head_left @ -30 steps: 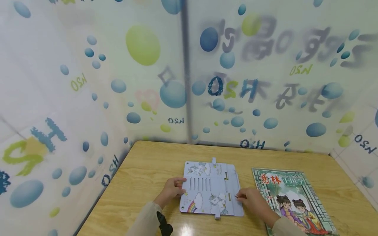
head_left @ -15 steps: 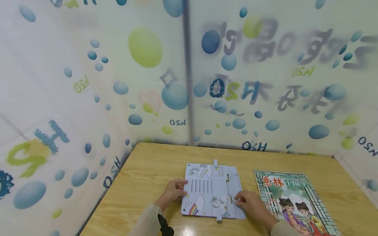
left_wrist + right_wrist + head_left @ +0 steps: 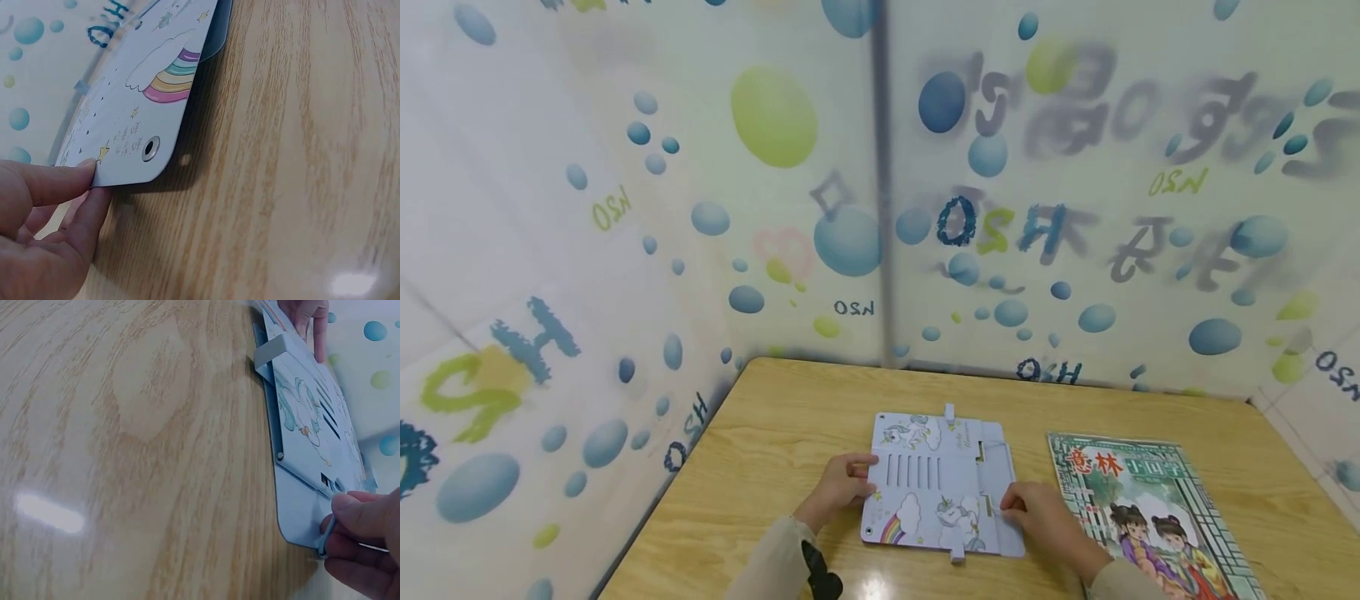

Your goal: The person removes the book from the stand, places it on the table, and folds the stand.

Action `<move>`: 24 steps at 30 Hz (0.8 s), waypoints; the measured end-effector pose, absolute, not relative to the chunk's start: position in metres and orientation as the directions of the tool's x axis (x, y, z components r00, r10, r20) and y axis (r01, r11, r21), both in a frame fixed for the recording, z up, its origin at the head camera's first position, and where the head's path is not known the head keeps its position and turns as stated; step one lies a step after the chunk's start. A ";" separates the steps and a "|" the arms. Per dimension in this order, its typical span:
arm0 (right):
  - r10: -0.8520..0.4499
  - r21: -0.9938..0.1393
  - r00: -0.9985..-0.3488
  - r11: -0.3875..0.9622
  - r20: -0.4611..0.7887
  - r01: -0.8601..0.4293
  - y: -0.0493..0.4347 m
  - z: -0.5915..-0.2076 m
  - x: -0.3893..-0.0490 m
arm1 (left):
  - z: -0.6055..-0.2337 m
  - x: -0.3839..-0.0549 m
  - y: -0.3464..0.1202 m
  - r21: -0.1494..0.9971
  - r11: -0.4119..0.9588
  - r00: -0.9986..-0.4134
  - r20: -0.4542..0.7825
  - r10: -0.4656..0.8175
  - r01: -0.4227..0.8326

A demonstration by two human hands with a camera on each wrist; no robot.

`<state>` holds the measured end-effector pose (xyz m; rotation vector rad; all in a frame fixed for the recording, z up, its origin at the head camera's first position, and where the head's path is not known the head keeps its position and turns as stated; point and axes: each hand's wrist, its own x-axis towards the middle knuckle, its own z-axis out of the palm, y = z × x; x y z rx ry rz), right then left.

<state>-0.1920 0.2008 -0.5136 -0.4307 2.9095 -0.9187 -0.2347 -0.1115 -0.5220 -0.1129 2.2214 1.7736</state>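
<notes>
A pale book stand (image 3: 957,477) with unicorn, cloud and rainbow drawings and a row of slots lies on the table, in the middle of the head view. My left hand (image 3: 837,483) pinches its left edge between thumb and fingers; in the left wrist view that corner, with a metal eyelet (image 3: 150,149), sits above the wood. At the stand's right side, my right hand (image 3: 1043,515) pinches a thin light-blue wire support (image 3: 327,532) between thumb and forefinger. The wire's far part is partly hidden by the hand in the right wrist view.
A magazine (image 3: 1150,487) with two illustrated children on its cover lies flat to the right, beneath the right forearm. Small page clips stick out from the stand's near edge (image 3: 957,553) and far edge. A bubble-patterned curtain (image 3: 790,217) borders the wooden table (image 3: 790,408).
My right fingertips have shifted slightly left over the stand's edge, with the wire tilting up a little. The left hand keeps its hold. The head view has shifted slightly.
</notes>
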 end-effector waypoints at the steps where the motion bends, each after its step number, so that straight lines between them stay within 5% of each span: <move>1: -0.277 -0.568 -0.961 0.787 0.025 -0.242 0.200 -0.514 -0.192 | -0.522 -0.235 -0.112 0.940 0.235 -0.952 -0.280 0.121 -0.246; 16: -0.232 -0.492 -0.971 0.839 0.060 -0.231 0.197 -0.518 -0.192 | -0.518 -0.239 -0.110 0.939 0.245 -0.948 -0.281 0.147 -0.240; 24: -0.381 -0.600 -0.921 0.720 0.076 -0.347 0.198 -0.512 -0.188 | -0.491 -0.257 -0.111 0.836 0.549 -0.947 -0.193 0.257 -0.021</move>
